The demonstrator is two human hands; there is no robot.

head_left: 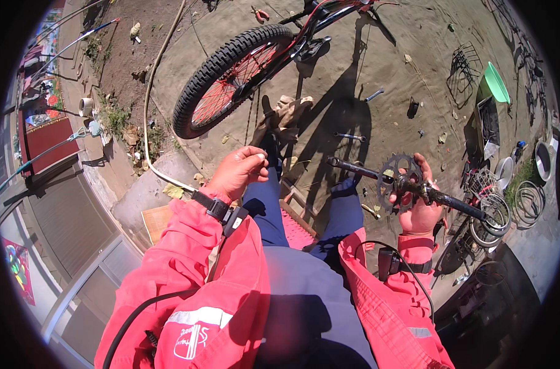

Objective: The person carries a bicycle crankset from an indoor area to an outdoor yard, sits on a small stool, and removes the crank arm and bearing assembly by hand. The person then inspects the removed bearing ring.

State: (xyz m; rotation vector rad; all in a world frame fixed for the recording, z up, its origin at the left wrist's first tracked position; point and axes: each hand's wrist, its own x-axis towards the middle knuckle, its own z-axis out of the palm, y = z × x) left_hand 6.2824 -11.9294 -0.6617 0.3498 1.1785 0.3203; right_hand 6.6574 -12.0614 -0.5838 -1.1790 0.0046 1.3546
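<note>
A black bicycle crankset point(405, 182) with a toothed chainring and two crank arms rests in my right hand point(423, 212), whose fingers wrap round it from beneath and behind. One crank arm points left over my legs, the other out to the right. My left hand point(240, 172) is apart from it, in front of my left thigh, with fingers curled and thumb pressed to the forefinger. Whatever may be in that pinch is hidden. Beyond my left hand, a bicycle point(304, 43) with a knobby black tyre and red spokes lies on the ground.
Wrenches point(350, 136) and red-handled pliers point(260, 14) lie on the ground. A pale hose point(149, 92) runs along the left. At right are a green dustpan-like piece point(496, 83), a wire rack point(463, 72) and several wheel rims point(528, 203). A pink seat point(295, 229) shows between my legs.
</note>
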